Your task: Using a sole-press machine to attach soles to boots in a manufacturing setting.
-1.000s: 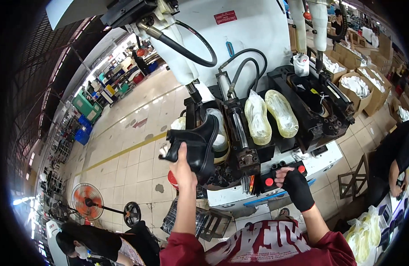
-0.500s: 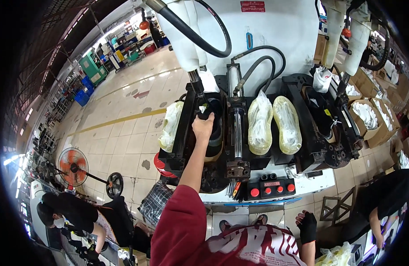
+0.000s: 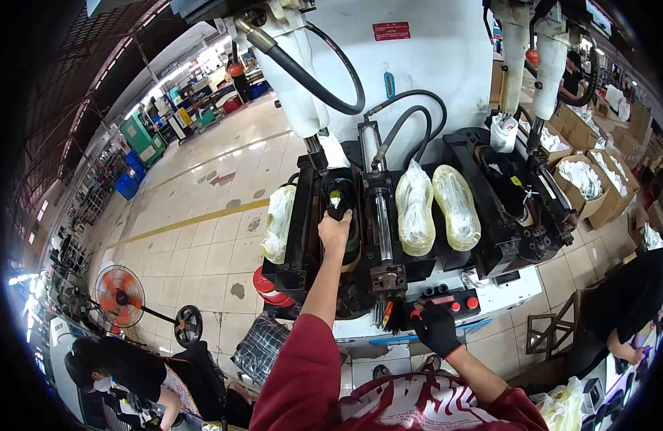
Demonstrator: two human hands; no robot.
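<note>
My left hand point(image 3: 335, 231), bare and with fingers closed, grips the top of a dark shoe point(image 3: 354, 241) set toe-away in the left bay of a black press point(image 3: 287, 267). A metal ram point(image 3: 316, 153) comes down just beyond the hand. My right hand point(image 3: 437, 327), in a black fingerless glove, lies over the button panel point(image 3: 446, 300); its fingers reach forward onto the panel's left part and hide some of the red buttons. Another dark shoe point(image 3: 509, 190) sits in the right bay.
Two plastic-wrapped yellowish soles point(image 3: 415, 215) lie between the bays, with another wrapped sole point(image 3: 278, 226) left of the press. Black hoses point(image 3: 317, 74) arch overhead. Cartons point(image 3: 583, 183) stand at right, an orange fan point(image 3: 120, 296) at left. Co-workers point(image 3: 141, 370) sit on both sides.
My right hand has come up from beside my body to the button panel. My left hand keeps its hold on the shoe and sits slightly lower in view, as the whole view has shifted.
</note>
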